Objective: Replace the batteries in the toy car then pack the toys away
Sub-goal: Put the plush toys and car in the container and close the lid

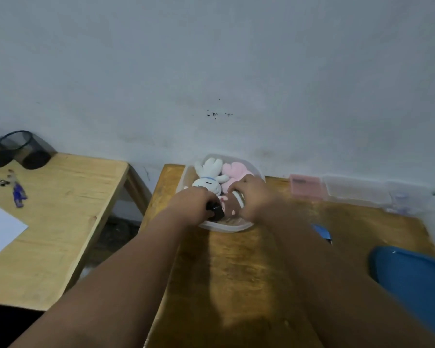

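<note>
Forearms, both bare, fill the near view and reach away across the brown table to a clear plastic tub at its far edge by the wall.

Packing step, by the look of it; battery work seems over, though that is a judgement. No toy car can be made out for certain.

Left hand is curled round a dark rounded object at the tub's near left rim. It may be a wheel or part of the car; too blurred to tell. Hold looks closed on it.

Right hand presses down on a brown soft toy inside the tub, fingers bent over it. Gripping or merely pushing: cannot tell.

Behind the hands lie a white plush rabbit and a pink plush toy, both already in.

Next move likely calls for seating the dark object among the soft toys, then freeing both hands.

Outward: a blue lid-like thing at right, possibly the tub's cover. A paler table at left holds two mesh cups.
</note>
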